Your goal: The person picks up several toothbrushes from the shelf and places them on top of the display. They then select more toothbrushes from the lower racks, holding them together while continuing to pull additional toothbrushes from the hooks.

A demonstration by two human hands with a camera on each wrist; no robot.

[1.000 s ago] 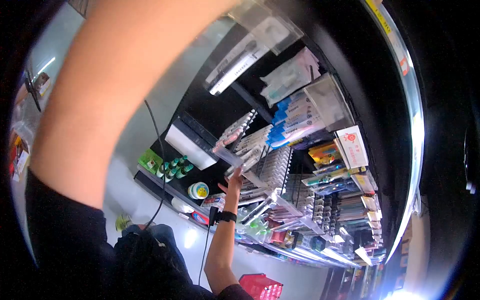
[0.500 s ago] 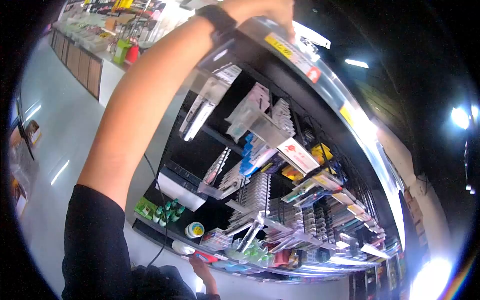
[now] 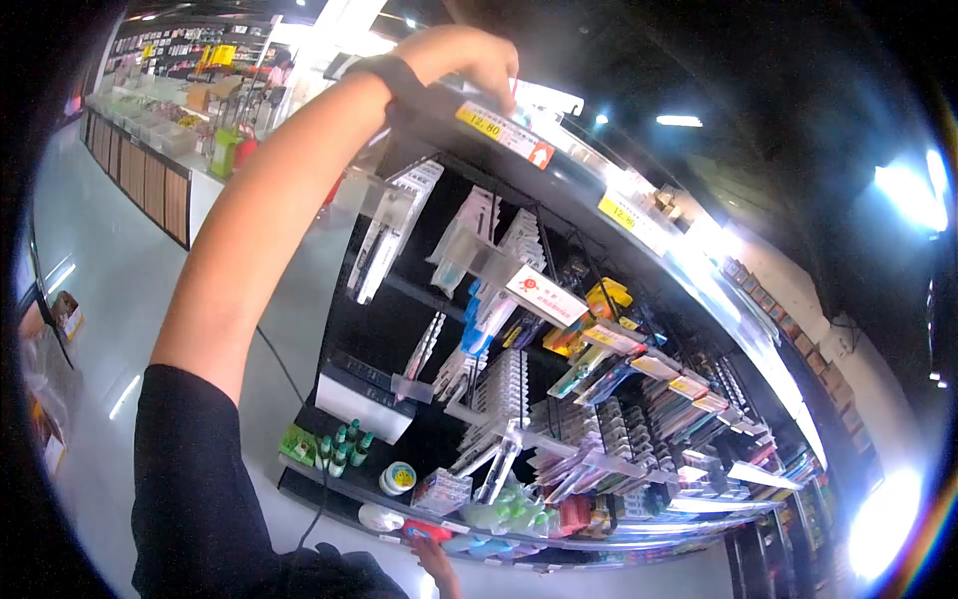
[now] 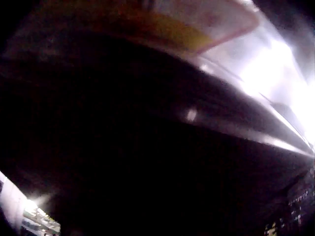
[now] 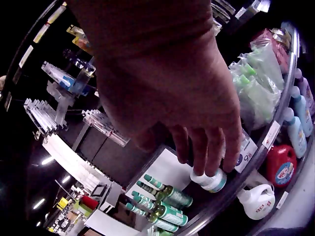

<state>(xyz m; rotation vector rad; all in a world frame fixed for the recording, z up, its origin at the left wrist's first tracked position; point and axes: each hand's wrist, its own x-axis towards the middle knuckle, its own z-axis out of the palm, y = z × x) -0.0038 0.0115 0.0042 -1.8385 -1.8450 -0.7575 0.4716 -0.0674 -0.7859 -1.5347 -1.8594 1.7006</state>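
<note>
My left arm reaches up, and my left hand [image 3: 469,55] curls its fingers over the rim of the top shelf [image 3: 559,170], just above a yellow price tag [image 3: 496,125]. The left wrist view is dark and blurred, with only the shelf underside and a yellow tag [image 4: 162,29] showing. My right hand [image 3: 436,559] is low, at the front edge of the bottom shelf. In the right wrist view its fingers [image 5: 209,147] hang fairly straight over a small white round tub [image 5: 210,181]. Whether they touch the tub is unclear.
The black display holds hanging pen packs [image 3: 504,389], a white box [image 3: 364,399], green bottles [image 5: 162,201], green pouches [image 5: 261,73], a red bottle [image 5: 280,164] and a white jug [image 5: 256,201]. A pale aisle floor [image 3: 110,250] lies to the left.
My right hand has dropped from the pen racks to the bottom shelf. My left arm has risen, and its hand now sits on the top shelf rim. My view has tilted upward.
</note>
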